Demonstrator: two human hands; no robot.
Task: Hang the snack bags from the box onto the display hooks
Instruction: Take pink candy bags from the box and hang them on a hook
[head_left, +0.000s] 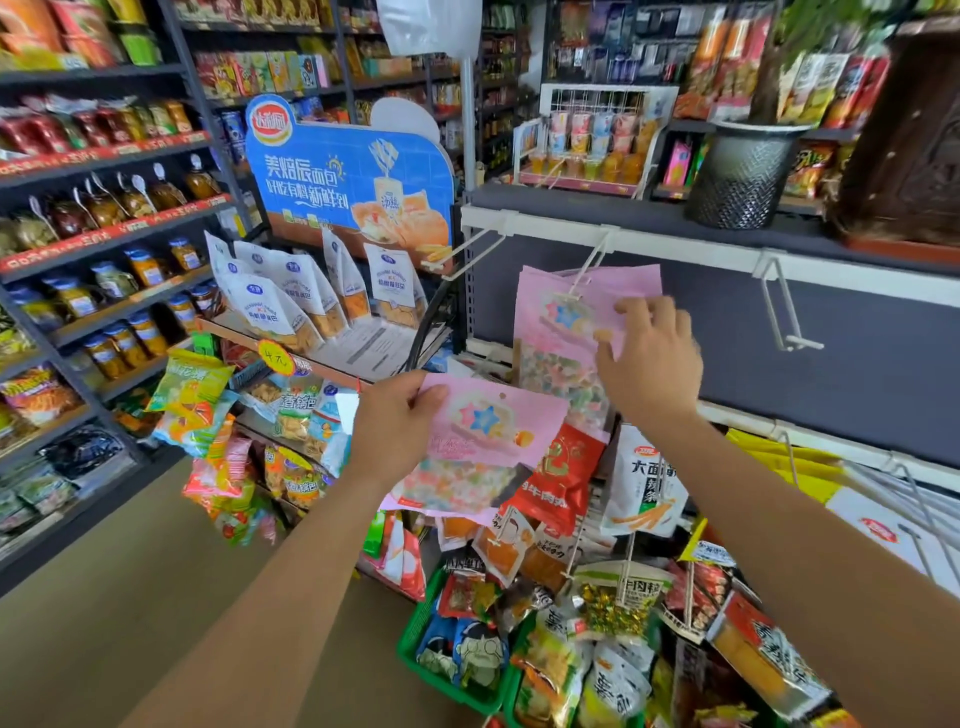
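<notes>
While the right hand (649, 358) is pinching the pink bag (558, 325) on the mid-frame hook (593, 258), the left hand (395, 426) is gripping a second bag (485, 444), probably needing its hole threaded next.

White rail (649, 236) under the edge of a dark shelf (571, 200), white display hooks (782, 304) jutting from it, pink snack bag (550, 312) hanging on the middle one, black mesh pot (743, 176) and wire rack of jelly cups (592, 140) on the shelf

The flat pink plastic snack bag (483, 441) shows blue and pink stars; the rectangular plastic basket (414, 636) is green.
</notes>
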